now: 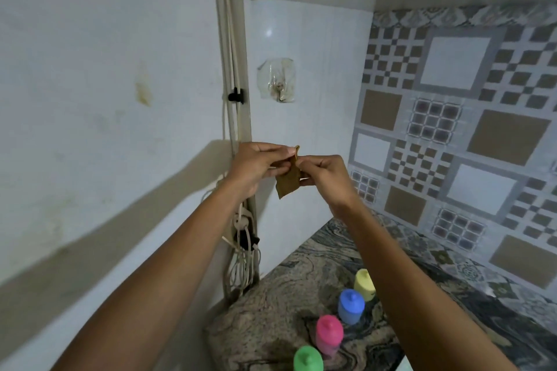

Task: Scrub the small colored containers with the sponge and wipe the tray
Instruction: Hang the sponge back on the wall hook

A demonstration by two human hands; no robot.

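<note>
Brown and thin, the sponge (287, 182) hangs pinched between left hand (256, 164) and right hand (327, 175), high above the counter (271, 310). Below stand the yellow container (364, 283), blue container (350, 306), pink container (329, 334) and green container (308, 359); a slipping pinch could drop it and topple one.

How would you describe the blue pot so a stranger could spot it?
On the marbled countertop, knobbed containers stand in a diagonal row. The blue container is second from the wall, between the yellow container and the pink container, the only blue one.
</note>
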